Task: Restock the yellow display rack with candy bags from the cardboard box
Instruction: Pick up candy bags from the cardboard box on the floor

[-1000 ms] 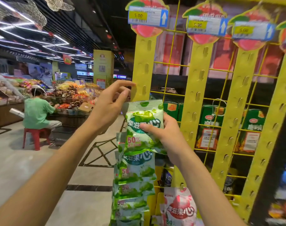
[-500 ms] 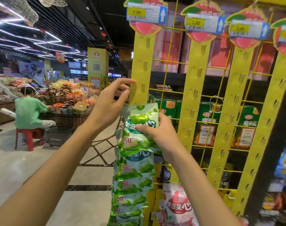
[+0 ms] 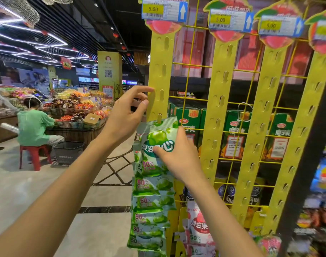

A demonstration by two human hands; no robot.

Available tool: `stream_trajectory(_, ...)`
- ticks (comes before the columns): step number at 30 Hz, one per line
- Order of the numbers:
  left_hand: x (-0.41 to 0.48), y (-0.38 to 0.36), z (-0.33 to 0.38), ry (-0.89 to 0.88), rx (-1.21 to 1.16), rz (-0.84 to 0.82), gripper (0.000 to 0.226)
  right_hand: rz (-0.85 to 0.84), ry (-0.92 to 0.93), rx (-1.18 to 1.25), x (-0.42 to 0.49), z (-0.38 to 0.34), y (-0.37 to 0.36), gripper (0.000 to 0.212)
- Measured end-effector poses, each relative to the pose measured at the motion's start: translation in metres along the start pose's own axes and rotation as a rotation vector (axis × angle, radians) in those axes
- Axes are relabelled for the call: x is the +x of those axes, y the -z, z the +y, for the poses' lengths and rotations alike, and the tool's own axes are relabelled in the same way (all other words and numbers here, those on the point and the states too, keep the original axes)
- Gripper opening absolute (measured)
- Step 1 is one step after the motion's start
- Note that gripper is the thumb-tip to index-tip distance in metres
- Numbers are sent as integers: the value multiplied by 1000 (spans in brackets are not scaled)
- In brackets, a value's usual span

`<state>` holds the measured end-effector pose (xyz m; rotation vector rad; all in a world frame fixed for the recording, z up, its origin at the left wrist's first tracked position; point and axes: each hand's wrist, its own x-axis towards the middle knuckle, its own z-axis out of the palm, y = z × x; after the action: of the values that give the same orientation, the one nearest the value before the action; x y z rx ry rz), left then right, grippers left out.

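A green candy bag (image 3: 158, 138) hangs by its header at a tab of the leftmost yellow strip (image 3: 161, 71) of the display rack. My right hand (image 3: 178, 156) grips the bag, thumb on its front. Below it, several more green bags (image 3: 152, 203) hang in a column. My left hand (image 3: 126, 114) is raised at the strip's left edge, fingers loosely curled and holding nothing, with the index fingertip touching the strip. Pink candy bags (image 3: 199, 229) hang low on the second strip (image 3: 219, 101). No cardboard box is in view.
The other yellow strips (image 3: 266, 101) show bare tabs, with price tags (image 3: 165, 9) on top. Green cartons (image 3: 234, 136) stand on shelves behind the wire grid. A person in green (image 3: 34, 125) sits on a red stool (image 3: 33, 154) at the left beside a black basket (image 3: 68, 152).
The green bag's header has settled against the strip, with a tab now showing through its hole. My left hand stays at the strip's edge, and the view has shifted slightly.
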<state>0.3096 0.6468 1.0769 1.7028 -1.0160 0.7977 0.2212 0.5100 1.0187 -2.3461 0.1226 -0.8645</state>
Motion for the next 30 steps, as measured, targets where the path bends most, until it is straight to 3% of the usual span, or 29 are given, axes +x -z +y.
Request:
stream_trajectory(4, -4, 0, -1, 5, -10, -7, 31, 79, 20, -246, -11, -4, -2, 75)
stream_trajectory(11, -19, -3, 2, -28, 32, 53, 35, 111, 29, -226, -21, 1, -9, 98)
stream_trajectory(15, -33, -10, 9, -117, 201, 55, 40, 122, 36, -237, -24, 8, -8, 95)
stream_trajectory(22, -51, -41, 42, -274, 537, -83, 47, 181, 123, -217, -34, 21, 17, 72)
stream_trajectory(30, -63, -98, 81, -329, 717, -174, 52, 221, 126, -442, -48, 68, 86, 72)
